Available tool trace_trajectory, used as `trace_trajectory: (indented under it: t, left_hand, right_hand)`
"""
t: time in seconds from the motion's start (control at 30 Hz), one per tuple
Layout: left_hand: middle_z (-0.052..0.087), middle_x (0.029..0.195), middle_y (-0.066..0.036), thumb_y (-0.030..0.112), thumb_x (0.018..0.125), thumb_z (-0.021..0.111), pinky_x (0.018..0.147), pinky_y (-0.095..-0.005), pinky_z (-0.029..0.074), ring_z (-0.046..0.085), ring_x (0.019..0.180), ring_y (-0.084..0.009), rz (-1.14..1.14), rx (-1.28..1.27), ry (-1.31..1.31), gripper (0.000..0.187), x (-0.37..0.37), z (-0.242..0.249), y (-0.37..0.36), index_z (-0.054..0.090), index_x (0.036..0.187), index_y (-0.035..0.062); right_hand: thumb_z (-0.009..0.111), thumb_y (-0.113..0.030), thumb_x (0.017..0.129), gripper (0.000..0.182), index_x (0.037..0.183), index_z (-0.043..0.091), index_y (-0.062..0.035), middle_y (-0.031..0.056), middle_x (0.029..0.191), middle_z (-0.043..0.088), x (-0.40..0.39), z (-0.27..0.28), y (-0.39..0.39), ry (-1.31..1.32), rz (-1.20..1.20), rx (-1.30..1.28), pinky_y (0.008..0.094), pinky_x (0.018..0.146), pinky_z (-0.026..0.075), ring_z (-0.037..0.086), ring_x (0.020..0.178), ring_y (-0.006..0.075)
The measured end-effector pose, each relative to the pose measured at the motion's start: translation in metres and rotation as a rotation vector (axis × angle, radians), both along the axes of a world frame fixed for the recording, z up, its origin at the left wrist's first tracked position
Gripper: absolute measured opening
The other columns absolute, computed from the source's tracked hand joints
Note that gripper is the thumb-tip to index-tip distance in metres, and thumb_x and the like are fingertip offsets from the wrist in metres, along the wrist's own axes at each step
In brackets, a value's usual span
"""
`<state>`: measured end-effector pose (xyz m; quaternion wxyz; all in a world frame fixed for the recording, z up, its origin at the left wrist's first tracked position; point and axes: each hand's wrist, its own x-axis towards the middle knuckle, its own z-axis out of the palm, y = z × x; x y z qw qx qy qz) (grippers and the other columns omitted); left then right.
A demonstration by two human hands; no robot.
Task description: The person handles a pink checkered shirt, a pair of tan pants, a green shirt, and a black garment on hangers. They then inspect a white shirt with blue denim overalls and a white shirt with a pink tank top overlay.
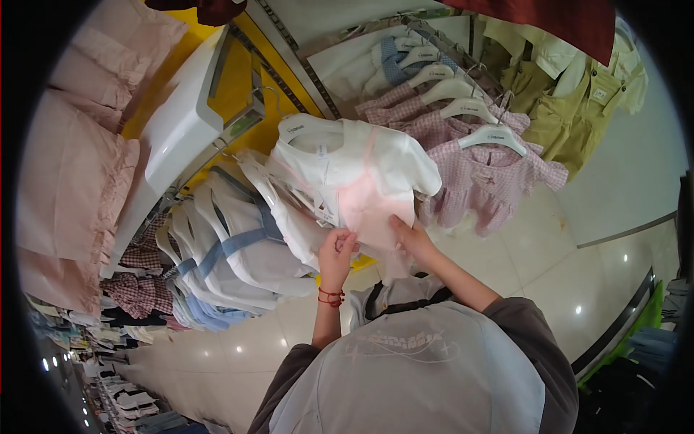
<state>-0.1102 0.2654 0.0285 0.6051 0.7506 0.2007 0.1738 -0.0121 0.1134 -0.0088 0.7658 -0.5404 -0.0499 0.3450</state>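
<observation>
A child's white and pink dress (376, 195) hangs on a white hanger (307, 126) in front of me, with paper tags on its front. My right hand (410, 237) grips the dress low on its right side, thumb on the front and the other fingers hidden behind the cloth. At the dress's lower left edge is my left hand (338, 253), its fingers curled closed. Whatever they pinch is hidden. A red beaded bracelet (331, 296) circles my left wrist.
White garments with blue bands (242, 249) hang at the left below a white shelf (181, 119). Pink gingham dresses (484, 173) hang behind at the right, beside khaki overalls (578, 108). Pink clothing (69, 188) hangs at far left. Below is a tiled floor (506, 253).
</observation>
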Motion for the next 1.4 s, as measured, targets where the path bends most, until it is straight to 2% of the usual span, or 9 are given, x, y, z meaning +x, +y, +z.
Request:
trace_trajectory:
  t: [0.17,0.37,0.47,0.67,0.77,0.97,1.07,1.17,1.4]
  left_hand:
    - [0.059,0.076,-0.003,0.009,0.085,0.057,0.062,-0.0216,0.046,0.055,0.066,-0.0084,0.087,-0.031,-0.036,0.012,-0.003,-0.007,0.007,0.054,0.090,-0.0010]
    - [0.056,0.078,-0.009,0.008,0.077,0.065,0.062,-0.0297,0.046,0.058,0.066,-0.0221,0.087,0.865,-0.286,0.019,0.009,0.020,-0.012,0.053,0.088,0.0000]
    - [0.053,0.078,-0.010,0.009,0.073,0.068,0.057,-0.0310,0.045,0.056,0.063,-0.0244,-0.158,0.633,-0.165,0.023,0.014,0.021,-0.038,0.052,0.087,0.0011]
    - [0.055,0.071,-0.009,0.006,0.076,0.065,0.054,-0.0279,0.045,0.057,0.061,-0.0194,-0.184,0.477,-0.136,0.014,0.014,0.002,-0.025,0.055,0.084,0.0014]
    - [0.058,0.068,-0.006,0.005,0.079,0.062,0.053,-0.0254,0.045,0.058,0.059,-0.0138,-0.203,0.176,-0.003,0.009,0.014,0.000,-0.018,0.055,0.083,-0.0001]
    - [0.060,0.070,-0.005,0.009,0.083,0.059,0.056,-0.0237,0.045,0.057,0.062,-0.0103,-0.239,0.001,0.046,0.013,0.016,-0.002,-0.011,0.054,0.087,-0.0027]
    - [0.060,0.078,-0.008,0.010,0.083,0.059,0.062,-0.0255,0.047,0.058,0.067,-0.0136,-0.079,0.108,-0.140,0.018,0.028,-0.020,-0.005,0.053,0.093,-0.0024]
    - [0.058,0.087,-0.010,0.009,0.082,0.059,0.067,-0.0269,0.047,0.058,0.071,-0.0172,0.103,0.734,-0.346,0.022,0.047,0.006,-0.015,0.051,0.098,-0.0026]
    - [0.058,0.085,-0.009,0.001,0.080,0.057,0.064,-0.0248,0.047,0.058,0.069,-0.0172,-0.089,0.331,-0.173,0.017,0.058,-0.003,-0.005,0.052,0.096,-0.0034]
  right_hand:
    - [0.057,-0.023,0.086,0.036,0.112,0.053,0.0007,0.0029,0.100,0.058,0.006,-0.008,-0.004,-0.042,-0.043,0.144,0.0242,0.078,0.043,0.053,0.090,0.0102]
    - [0.059,-0.020,0.085,0.031,0.107,0.056,0.0010,0.0027,0.099,0.059,0.004,0.009,-0.006,0.055,0.064,0.210,0.0239,0.077,0.042,0.053,0.087,0.0082]
    - [0.058,-0.019,0.086,0.027,0.104,0.057,0.0007,0.0027,0.096,0.059,0.003,0.001,-0.001,-0.043,0.172,0.164,0.0239,0.075,0.043,0.053,0.085,0.0074]
    - [0.056,-0.019,0.087,0.026,0.103,0.057,0.0012,0.0021,0.093,0.060,0.001,0.017,-0.007,-0.195,0.191,0.091,0.0230,0.072,0.042,0.052,0.082,0.0072]
    - [0.055,-0.019,0.087,0.026,0.103,0.057,0.0012,0.0022,0.093,0.060,-0.002,0.017,-0.008,-0.109,0.144,0.124,0.0228,0.072,0.042,0.052,0.082,0.0072]
    - [0.052,-0.024,0.089,0.031,0.105,0.056,0.0020,0.0025,0.094,0.059,0.003,0.004,-0.011,-0.102,0.130,0.047,0.0224,0.072,0.043,0.053,0.082,0.0070]
    - [0.051,-0.027,0.090,0.034,0.106,0.055,0.0024,0.0019,0.093,0.059,0.005,0.000,-0.012,-0.060,0.136,0.156,0.0215,0.071,0.043,0.053,0.080,0.0071]
    - [0.052,-0.028,0.089,0.036,0.108,0.055,0.0018,0.0018,0.095,0.059,0.005,-0.001,-0.014,0.030,0.171,0.198,0.0220,0.072,0.043,0.053,0.082,0.0079]
    - [0.051,-0.024,0.089,0.039,0.118,0.047,0.0012,0.0061,0.109,0.057,0.005,0.003,-0.013,0.116,0.226,0.217,0.0262,0.083,0.044,0.055,0.096,0.0131]
